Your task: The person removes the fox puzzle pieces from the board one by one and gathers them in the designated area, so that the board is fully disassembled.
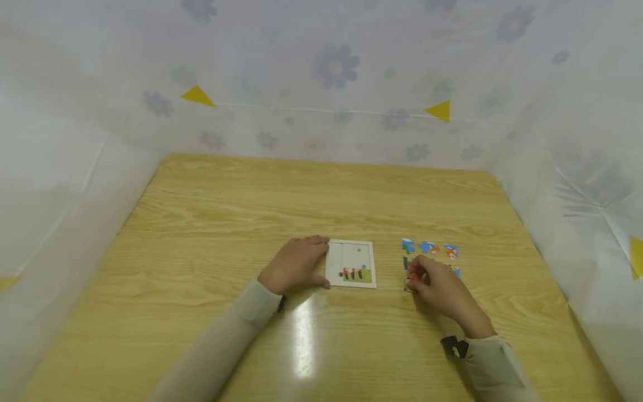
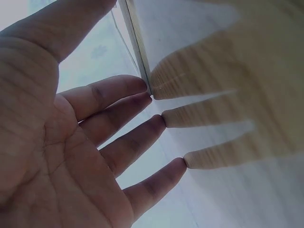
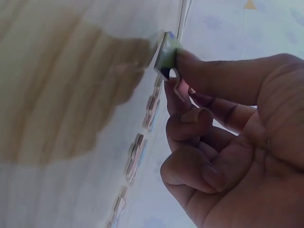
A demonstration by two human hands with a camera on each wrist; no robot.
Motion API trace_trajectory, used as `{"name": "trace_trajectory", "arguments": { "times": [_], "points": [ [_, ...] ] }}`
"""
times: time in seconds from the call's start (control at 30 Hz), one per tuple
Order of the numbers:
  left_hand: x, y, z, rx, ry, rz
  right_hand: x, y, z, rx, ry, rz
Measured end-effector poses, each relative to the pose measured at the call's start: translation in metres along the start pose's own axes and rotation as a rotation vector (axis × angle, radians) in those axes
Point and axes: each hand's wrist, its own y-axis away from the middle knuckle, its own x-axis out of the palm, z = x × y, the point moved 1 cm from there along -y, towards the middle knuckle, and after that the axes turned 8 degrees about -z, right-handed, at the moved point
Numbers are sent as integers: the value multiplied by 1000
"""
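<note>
A small square puzzle tray (image 1: 334,258) with a pale frame lies on the table, and a green picture part fills its lower right. My left hand (image 1: 296,263) rests at the tray's left side. In the left wrist view its fingers (image 2: 137,147) are spread, the tips touching the tabletop and the tray edge. To the tray's right, my right hand (image 1: 442,285) pinches a puzzle piece (image 3: 167,56) between thumb and finger, tilted up off the table. Near it lie loose puzzle pieces, among them a blue-and-green one (image 1: 407,245) and a fox-face one (image 1: 451,252); the hand hides some of them.
The wooden table (image 1: 241,206) extends around the tray and the pieces. White flowered sheeting (image 1: 311,128) stands behind it and along both sides, with yellow triangles (image 1: 198,96) stuck on it.
</note>
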Motion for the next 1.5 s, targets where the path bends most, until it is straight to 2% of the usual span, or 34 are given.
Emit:
{"name": "trace_trajectory", "arguments": {
  "times": [0.47, 0.63, 0.77, 0.93, 1.27, 1.5],
  "points": [
    [1, -1, 1, -11, -19, 12, -3, 2, 1, -23, 157, 23],
    [1, 0, 0, -10, -13, 8, -3, 3, 2, -28, 180, 26],
    [-1, 0, -1, -10, -5, 5, -4, 2, 3, -37, 149, 0],
    [-1, 0, -1, -16, 7, 3, 1, -4, 10, -95, 50, -33],
    [2, 1, 0, -21, -6, 6, 26, -37, 47, -152, -69, 76],
    [0, 0, -1, -34, -2, 8, 47, -57, 68, -212, -105, 161]
  ]
}}
